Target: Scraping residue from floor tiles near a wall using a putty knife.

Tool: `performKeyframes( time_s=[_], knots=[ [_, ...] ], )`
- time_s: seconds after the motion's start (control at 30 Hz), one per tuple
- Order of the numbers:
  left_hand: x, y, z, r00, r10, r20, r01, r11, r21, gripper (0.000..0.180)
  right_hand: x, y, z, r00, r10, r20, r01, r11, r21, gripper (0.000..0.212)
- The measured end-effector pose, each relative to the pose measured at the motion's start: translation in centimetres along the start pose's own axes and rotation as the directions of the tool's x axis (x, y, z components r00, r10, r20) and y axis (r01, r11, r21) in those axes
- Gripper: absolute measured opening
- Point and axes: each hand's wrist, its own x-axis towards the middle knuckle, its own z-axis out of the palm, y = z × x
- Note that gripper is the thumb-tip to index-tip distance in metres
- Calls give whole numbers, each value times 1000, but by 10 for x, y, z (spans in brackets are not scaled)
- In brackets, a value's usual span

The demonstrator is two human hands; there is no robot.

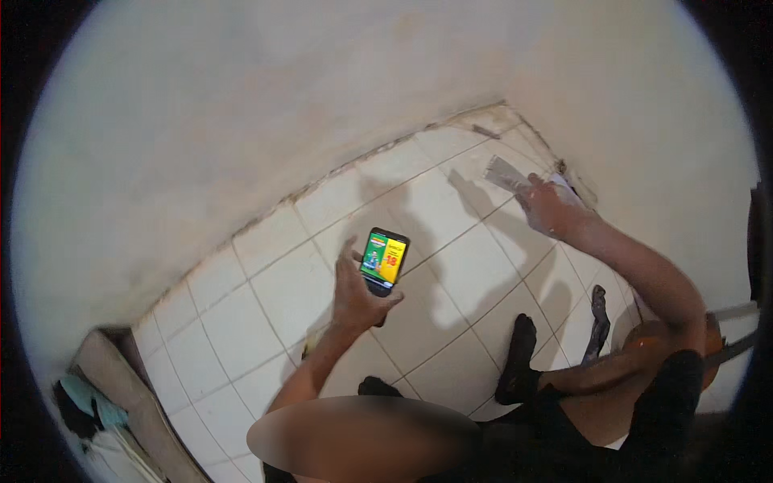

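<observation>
The smartphone (385, 262) is the landmark here, held lit face up above the tiled floor (274, 274). The left hand (358, 294) has it by the edges, thumb on the lower right side and fingers along the left; that grip is only part closed, spread to the width of the body, with the screen uncovered. The likeliest mishap is a slip: an edge hold leaves little to stop the phone from rotating out, and hard tile would probably crack it.

Up and to the right of the phone, the right hand (551, 205) has its grip closed on a flat grey scraper (506, 173), the blade pointing back toward the phone's side. How firmly it is held I cannot tell, as the back of the hand hides the palm. The blade's shadow falls apart from it, which suggests it is off the tile. If it were swung toward the phone, it could scratch the screen or nick the left fingers; looking at the screen while moving the blade would be the cause. The dark-covered right foot (519, 354), below and right of the phone, would be exposed to a dropped scraper.
</observation>
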Motion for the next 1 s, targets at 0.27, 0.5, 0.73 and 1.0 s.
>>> performKeyframes(
  time_s=[0.27,0.5,0.73,1.0],
  knots=[
    [48,39,-34,913,71,402,-194,942,273,99,-92,75,-59,947,262,-185,-228,956,187,37],
    [57,2,128,863,52,502,-157,973,168,116,-41,49,96,957,241,-163,-146,882,448,39],
    [21,30,268,811,3,585,-229,922,313,107,17,-14,164,954,118,-274,45,851,523,45],
    [9,25,314,620,49,783,-330,922,203,77,20,-34,211,979,84,-188,19,873,487,45]
  ],
)
